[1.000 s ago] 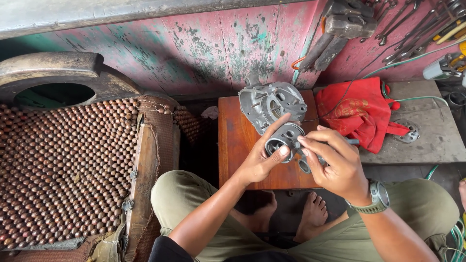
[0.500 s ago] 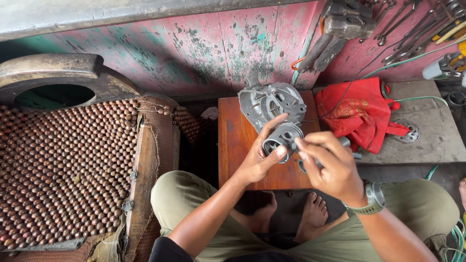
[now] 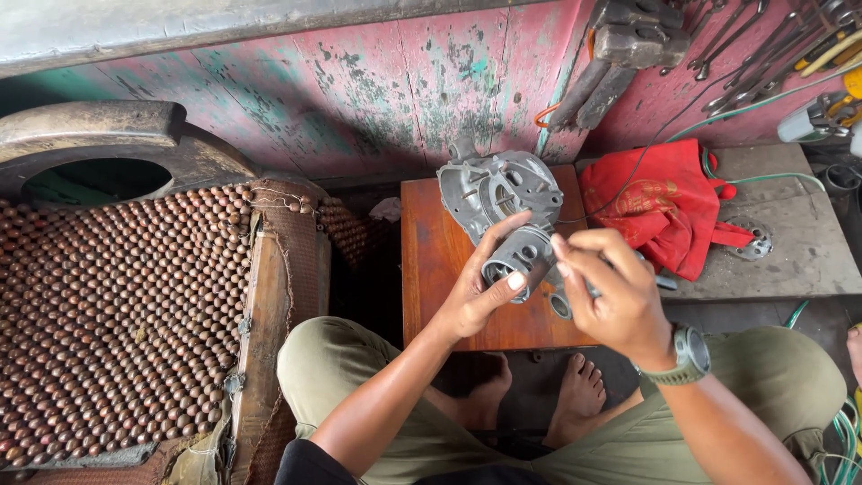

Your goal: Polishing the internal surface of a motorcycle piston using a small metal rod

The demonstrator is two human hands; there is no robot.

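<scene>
Gripped the grey metal housing (image 3: 519, 256) in left hand (image 3: 474, 292) above the small wooden table (image 3: 440, 269), pinched at its rim with right hand (image 3: 611, 292), and perhaps risked dropping it onto bare feet (image 3: 579, 395) through a greasy slip.

A small wooden table (image 3: 440, 260) carries a grey metal housing (image 3: 494, 189)

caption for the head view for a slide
Both hands, left hand and right hand, hold a grey metal housing over a small wooden table.
</scene>
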